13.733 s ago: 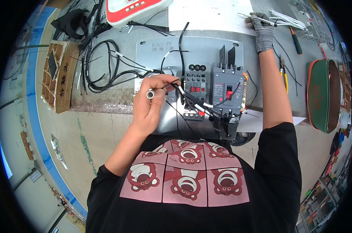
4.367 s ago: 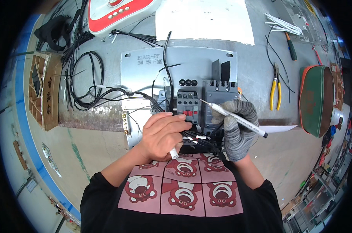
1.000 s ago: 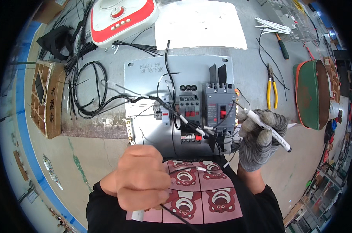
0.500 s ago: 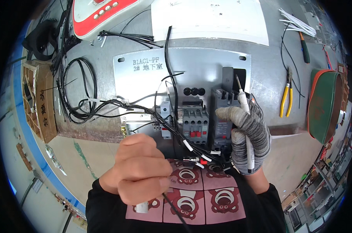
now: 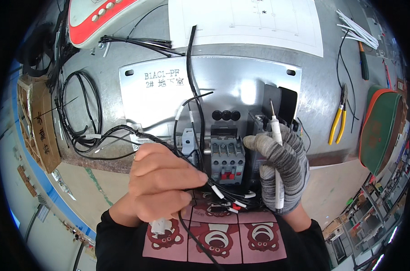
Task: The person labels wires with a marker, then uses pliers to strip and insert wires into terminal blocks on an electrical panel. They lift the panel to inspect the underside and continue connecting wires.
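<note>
My bare left hand [image 5: 157, 183] is curled over the wire harness in front of the components. A thin black wire [image 5: 193, 235] hangs from under its fingers, and part of a white piece [image 5: 159, 227] shows below the palm. My right hand [image 5: 284, 165], in a grey striped glove, grips a white-handled screwdriver [image 5: 278, 180], blade pointing up and away. It rests beside a dark breaker [image 5: 255, 124], partly hidden by the glove. A grey contactor [image 5: 227, 158] and a small light-grey rail-mounted module [image 5: 188, 142] sit on the metal mounting plate [image 5: 241, 72]. Black wires with white sleeves [image 5: 217, 192] cross in front.
Coiled black cable [image 5: 96, 104] and a cardboard box [image 5: 42, 122] lie to the left. Yellow-handled pliers [image 5: 336, 124] and a green pouch [image 5: 381, 128] are at right. Farther back are paper [image 5: 245, 22], black cable ties [image 5: 137, 41] and a red-and-white device [image 5: 92, 27].
My left hand has moved up slightly and closer to the harness, with its fingertips now nearer the sleeved wires. The right hand still holds the screwdriver beside the breaker. The view has shifted a little.
</note>
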A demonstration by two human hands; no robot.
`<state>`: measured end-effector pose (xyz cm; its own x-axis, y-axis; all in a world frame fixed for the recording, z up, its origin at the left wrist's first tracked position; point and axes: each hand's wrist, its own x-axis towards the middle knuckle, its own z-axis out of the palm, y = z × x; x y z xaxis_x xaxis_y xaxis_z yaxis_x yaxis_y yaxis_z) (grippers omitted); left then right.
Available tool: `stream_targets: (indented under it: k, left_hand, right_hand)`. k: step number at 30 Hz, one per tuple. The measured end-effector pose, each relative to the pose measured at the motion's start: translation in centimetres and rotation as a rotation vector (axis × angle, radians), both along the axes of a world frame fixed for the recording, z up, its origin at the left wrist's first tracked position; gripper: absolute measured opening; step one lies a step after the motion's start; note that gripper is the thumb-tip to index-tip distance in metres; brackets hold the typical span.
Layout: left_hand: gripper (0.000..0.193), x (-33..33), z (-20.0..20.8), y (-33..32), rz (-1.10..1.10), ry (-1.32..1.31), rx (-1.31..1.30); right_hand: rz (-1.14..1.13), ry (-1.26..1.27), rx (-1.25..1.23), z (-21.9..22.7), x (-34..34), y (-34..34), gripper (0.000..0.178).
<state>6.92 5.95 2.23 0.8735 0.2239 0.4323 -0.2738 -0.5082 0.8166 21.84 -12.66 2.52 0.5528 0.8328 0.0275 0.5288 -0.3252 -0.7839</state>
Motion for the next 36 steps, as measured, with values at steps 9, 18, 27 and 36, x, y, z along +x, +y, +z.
stream_targets:
  k: [9,18,27,36]
  left_hand:
    - [0.013,0.6,-1.5,-0.6,0.080,0.210,0.257]
    - [0.013,0.5,-1.9,-0.6,0.065,0.157,0.237]
    - [0.014,0.1,-1.8,-0.4,0.042,0.180,0.216]
    - [0.014,0.1,-1.7,-0.4,0.035,0.186,0.209]
  right_hand:
    - [-0.038,0.103,-0.107,0.5,-0.1,0.3,0.025]
    - [-0.017,0.073,-0.139,0.5,-0.1,0.6,0.030]
    - [-0.009,0.087,-0.154,0.6,-0.3,0.6,0.035]
    - [-0.023,0.121,-0.200,1.1,-0.2,0.7,0.041]
